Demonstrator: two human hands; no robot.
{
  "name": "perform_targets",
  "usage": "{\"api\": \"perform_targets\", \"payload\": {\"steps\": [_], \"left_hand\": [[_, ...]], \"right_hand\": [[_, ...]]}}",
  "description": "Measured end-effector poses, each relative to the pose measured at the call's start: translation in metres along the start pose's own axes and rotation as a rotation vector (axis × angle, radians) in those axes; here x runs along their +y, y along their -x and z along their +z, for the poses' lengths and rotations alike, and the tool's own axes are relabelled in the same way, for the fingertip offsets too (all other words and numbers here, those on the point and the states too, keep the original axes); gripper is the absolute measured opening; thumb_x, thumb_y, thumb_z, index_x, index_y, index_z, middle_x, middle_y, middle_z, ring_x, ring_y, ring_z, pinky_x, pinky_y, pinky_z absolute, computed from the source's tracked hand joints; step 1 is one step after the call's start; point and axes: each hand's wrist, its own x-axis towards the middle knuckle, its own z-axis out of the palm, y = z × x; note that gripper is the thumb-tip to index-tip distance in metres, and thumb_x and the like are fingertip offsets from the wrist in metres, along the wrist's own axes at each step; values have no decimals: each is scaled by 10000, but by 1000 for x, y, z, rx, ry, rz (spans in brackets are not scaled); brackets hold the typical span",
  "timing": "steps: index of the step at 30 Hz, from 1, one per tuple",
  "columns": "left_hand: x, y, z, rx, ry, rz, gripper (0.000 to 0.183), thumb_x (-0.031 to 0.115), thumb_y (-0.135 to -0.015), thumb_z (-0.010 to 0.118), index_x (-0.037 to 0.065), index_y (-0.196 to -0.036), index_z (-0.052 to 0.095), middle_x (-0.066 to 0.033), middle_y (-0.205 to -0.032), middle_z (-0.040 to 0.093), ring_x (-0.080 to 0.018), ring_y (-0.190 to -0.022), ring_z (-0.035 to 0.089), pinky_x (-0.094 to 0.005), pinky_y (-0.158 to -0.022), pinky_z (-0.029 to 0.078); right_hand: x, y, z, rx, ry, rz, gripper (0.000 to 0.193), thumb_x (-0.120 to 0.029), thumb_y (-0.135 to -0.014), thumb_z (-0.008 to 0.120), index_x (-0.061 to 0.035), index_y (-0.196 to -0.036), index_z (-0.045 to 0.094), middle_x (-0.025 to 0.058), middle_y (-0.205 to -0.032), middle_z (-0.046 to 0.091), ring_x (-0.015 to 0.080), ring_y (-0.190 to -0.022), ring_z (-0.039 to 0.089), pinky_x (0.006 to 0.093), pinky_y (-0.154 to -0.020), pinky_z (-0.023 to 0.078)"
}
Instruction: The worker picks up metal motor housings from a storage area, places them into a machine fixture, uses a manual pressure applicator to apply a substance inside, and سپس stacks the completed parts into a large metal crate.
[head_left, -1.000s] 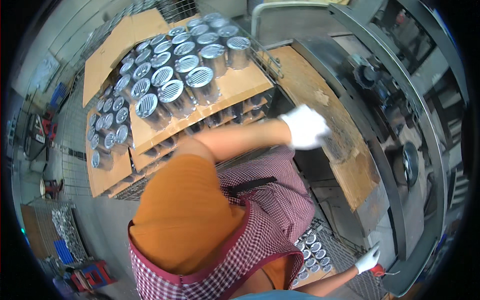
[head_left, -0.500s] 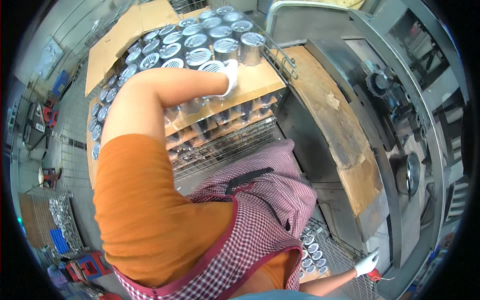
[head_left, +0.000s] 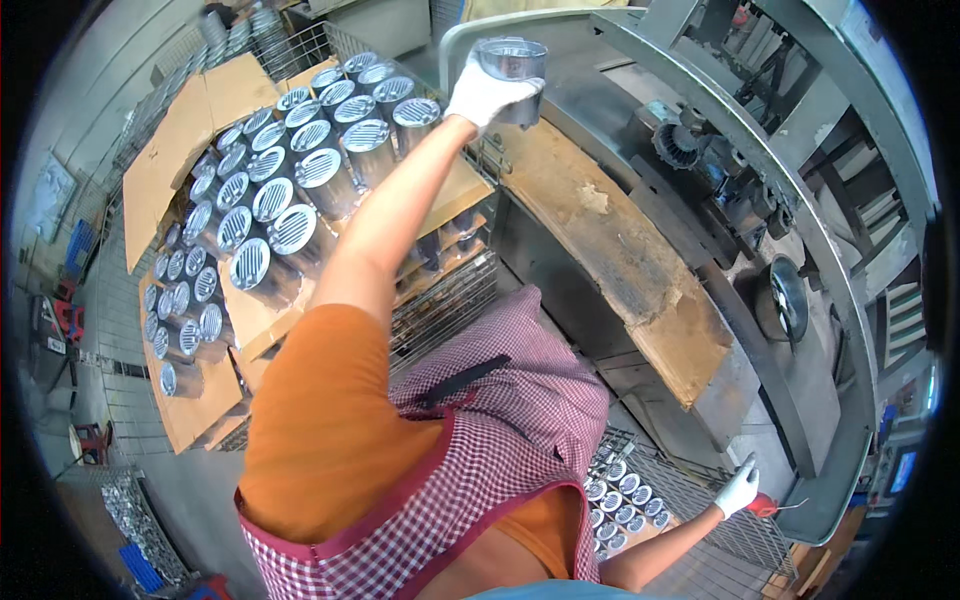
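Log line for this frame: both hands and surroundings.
left hand: holding metal cylinder aloft | right hand: at red-handled tool, grip unclear | nearby: striped-end cylinders standing on cardboard

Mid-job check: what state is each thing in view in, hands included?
Left hand: gloved, closed on a metal cylinder.
Metal cylinder: held up, off the cardboard layers.
Right hand: gloved, closed on a red-handled tool.
Red-handled tool: held, metal end sticking out.
Slatted-top cylinders: standing upright in rows.
Bench cardboard: flat, stained, torn.
Screen: lit blue.
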Motion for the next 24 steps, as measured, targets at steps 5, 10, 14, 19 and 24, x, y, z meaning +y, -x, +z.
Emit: {"api": "perform_targets", "payload": {"steps": [5, 10, 14, 19, 24], "left_hand": [[-111, -53, 32, 345, -227, 39, 885, 286, -538, 890, -3, -1241, 435, -113, -1179, 583, -205, -1070, 568, -323, -933, 468], [-134, -49, 24, 128, -395, -327, 913, 313, -538, 869, 0, -1286, 448, -108, -1246, 563, -205, -1097, 564, -327, -956, 453], [-151, -72, -30, -442, -787, -287, 903, 413, -540, 842, 108, -1326, 517, -76, -1307, 557, -214, -1124, 556, -343, -958, 443], [-87, -57, -36, -543, -1402, -441, 415, 418, -694, 720, 127, -989, 720, -98, -1049, 689, -292, -959, 657, -433, -781, 517], [-27, 26, -38, -320, -1454, -207, 404, 458, -878, 517, 118, -970, 714, -109, -980, 693, -308, -951, 654, -454, -828, 468]], "right_hand": [[9, 3, 12, 131, -169, -65, 561, -454, -893, 593, 64, -681, 545, 91, -564, 506, 167, -546, 374, 364, -551, 342], [3, 5, 3, 28, -104, 9, 470, -352, -910, 591, 70, -704, 571, 101, -566, 515, 173, -537, 407, 358, -545, 351], [-7, -4, 5, 20, -46, 24, 494, -392, -916, 573, 65, -731, 586, 106, -611, 543, 185, -575, 426, 362, -571, 358], [27, -27, 1, -18, 153, 52, 612, -552, -877, 529, 22, -1035, 673, 153, -896, 694, 271, -766, 632, 373, -762, 474], [41, -17, 8, 140, 240, -345, 372, -388, -885, 595, -49, -1002, 692, 96, -841, 681, 233, -718, 615, 340, -676, 497]]}}
